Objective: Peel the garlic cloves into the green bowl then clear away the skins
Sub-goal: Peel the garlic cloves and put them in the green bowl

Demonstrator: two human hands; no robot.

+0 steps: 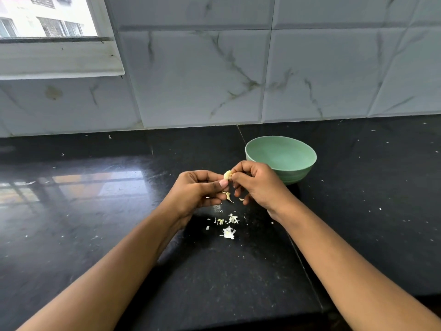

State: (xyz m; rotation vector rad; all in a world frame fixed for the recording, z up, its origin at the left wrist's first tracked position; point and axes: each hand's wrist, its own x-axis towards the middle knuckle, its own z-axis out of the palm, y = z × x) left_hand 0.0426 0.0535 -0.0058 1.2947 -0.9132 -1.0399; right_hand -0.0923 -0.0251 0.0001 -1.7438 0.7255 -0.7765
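While the left hand point(198, 188) pinched a small, pale-yellow garlic clove point(228, 175) above the black counter point(95, 211), right hand point(257, 185) fingertips gripped its 3 o'clock side; white skins point(229, 225) lay below at 6 o'clock, green bowl point(281, 158) at 2 o'clock.

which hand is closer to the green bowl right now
Right. The right hand sits just in front of the green bowl, overlapping its near rim in view. The left hand is farther left, pinching the garlic clove with it.
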